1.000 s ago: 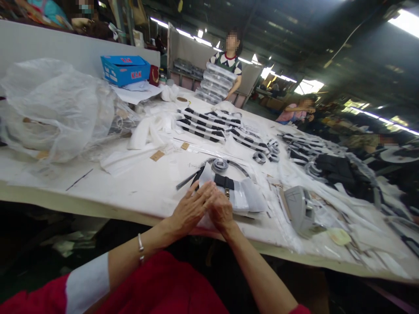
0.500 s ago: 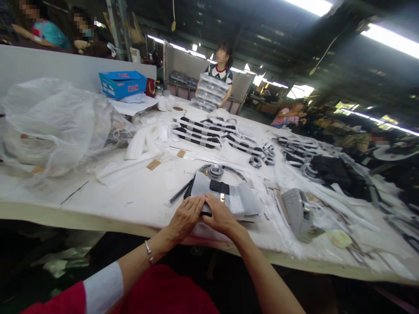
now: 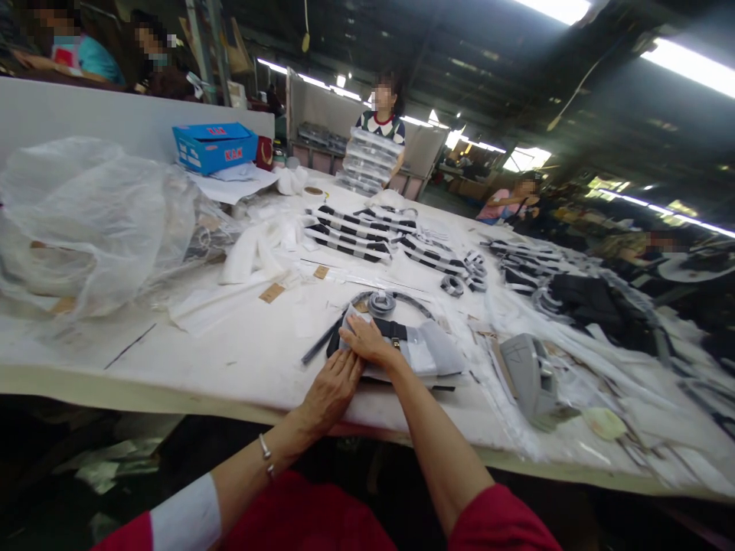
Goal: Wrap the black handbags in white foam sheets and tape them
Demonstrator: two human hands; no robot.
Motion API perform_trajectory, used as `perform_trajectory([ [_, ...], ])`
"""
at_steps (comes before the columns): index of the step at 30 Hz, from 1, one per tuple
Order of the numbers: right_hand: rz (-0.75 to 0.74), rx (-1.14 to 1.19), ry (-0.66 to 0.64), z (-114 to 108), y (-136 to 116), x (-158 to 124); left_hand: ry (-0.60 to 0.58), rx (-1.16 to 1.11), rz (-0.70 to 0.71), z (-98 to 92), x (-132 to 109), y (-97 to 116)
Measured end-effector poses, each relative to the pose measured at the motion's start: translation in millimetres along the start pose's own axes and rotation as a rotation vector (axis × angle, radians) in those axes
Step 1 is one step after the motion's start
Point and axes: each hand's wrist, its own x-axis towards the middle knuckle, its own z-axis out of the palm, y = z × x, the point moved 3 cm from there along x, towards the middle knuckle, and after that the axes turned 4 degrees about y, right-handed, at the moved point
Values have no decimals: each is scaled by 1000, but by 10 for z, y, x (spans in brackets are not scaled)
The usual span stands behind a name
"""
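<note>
1. At the near edge of the table (image 3: pixel 230 360), both hands are flat on a grey bag (image 3: pixel 428 350). The left hand (image 3: pixel 333 386) is spread out, palm down, on the near end. The right hand (image 3: pixel 367 342) is also open and lies just past it on top. Neither is gripping anything. My guess is they're pressing to keep the soft thing flat.
2. The bag looks like smooth grey fabric with a black band across it and a pale wrap under it. A black strap (image 3: pixel 318 346) pokes out to the left.
3. Just behind it sits a small grey coil (image 3: pixel 382 303), wound tight, probably so it won't sprawl.
4. Off to the right is a hard-looking grey shell (image 3: pixel 525 371), boxy with rounded corners.
5. On the left there's a big crinkly clear plastic sack (image 3: pixel 97 214), puffed up over whatever's inside.
6. Mid-table are striped stacks (image 3: pixel 356 229) in black and grey, laid in neat rows, which looks like sorting to me.
7. Further back there's a blue box (image 3: pixel 215 145), and a person at the end behind piled clear trays (image 3: pixel 370 161).
</note>
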Motion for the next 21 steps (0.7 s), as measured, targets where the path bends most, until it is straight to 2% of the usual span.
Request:
perform_trajectory([
  [4, -4, 84, 40, -283, 97, -155, -57, -52, -22, -5, 0, -13],
  [7, -30, 140, 62, -404, 148, -497, -61, -110, -29, -7, 4, -22],
  [10, -120, -3, 29, -354, 119, -917, -53, -153, -39, 2, 23, -47],
  [13, -164, -193, 65, -234, 39, -1199, -75, -204, -48, 12, 63, -106],
  [17, -117, -255, 167, -142, -35, -1274, -118, -296, -57, -28, 150, -224],
  [21, -79, -221, 242, -135, -22, -1256, -189, -418, -154, -73, 212, -338],
])
